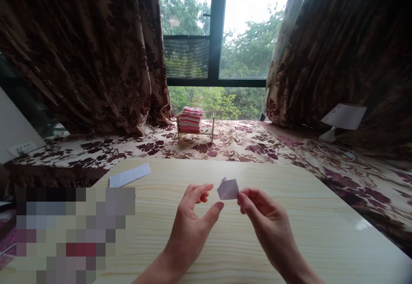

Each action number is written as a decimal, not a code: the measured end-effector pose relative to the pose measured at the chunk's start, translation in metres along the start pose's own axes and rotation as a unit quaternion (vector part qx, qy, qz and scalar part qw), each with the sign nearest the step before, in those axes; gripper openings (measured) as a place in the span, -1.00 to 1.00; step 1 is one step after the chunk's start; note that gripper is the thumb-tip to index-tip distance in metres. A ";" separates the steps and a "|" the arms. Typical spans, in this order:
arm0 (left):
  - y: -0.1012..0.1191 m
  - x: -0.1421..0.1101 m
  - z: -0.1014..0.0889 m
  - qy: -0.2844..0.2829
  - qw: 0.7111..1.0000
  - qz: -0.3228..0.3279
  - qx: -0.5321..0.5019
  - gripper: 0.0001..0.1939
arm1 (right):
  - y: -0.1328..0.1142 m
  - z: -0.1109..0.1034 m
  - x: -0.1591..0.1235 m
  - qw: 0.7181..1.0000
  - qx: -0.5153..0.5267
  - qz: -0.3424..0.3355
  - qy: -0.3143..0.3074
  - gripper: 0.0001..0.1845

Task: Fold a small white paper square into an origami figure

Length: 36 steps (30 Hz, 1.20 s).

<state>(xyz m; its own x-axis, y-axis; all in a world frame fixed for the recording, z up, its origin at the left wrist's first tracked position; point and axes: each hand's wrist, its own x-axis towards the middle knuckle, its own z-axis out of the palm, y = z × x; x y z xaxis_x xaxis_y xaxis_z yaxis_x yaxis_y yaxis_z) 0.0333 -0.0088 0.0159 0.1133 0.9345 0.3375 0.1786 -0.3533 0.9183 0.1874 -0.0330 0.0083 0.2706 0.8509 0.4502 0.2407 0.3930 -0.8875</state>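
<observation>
A small folded piece of pale purple paper is held up over the light wood-grain table. Thumb and fingers of my right hand pinch its right edge. My left hand is just left of the paper, thumb and fingers apart, with a gap between them and the paper. A little flap sticks up at the paper's upper left corner.
A white paper strip or pad lies at the table's far left. Beyond the table, a floral-covered ledge carries a small rack with folded striped cloths and a white lamp. A pixelated patch hides the lower left.
</observation>
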 end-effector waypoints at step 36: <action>-0.009 0.006 -0.004 -0.118 0.898 -0.318 -0.279 -0.76 | 0.007 0.000 -0.009 0.894 -0.255 -0.322 -0.181 -0.73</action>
<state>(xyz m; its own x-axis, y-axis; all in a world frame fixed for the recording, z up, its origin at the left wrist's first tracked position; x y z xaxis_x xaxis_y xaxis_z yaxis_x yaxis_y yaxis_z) 0.0286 0.0003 0.0107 0.3780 0.8809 -0.2849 -0.2305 0.3876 0.8925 0.1867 -0.0374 -0.0019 -0.3732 0.5992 0.7084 0.6565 0.7100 -0.2548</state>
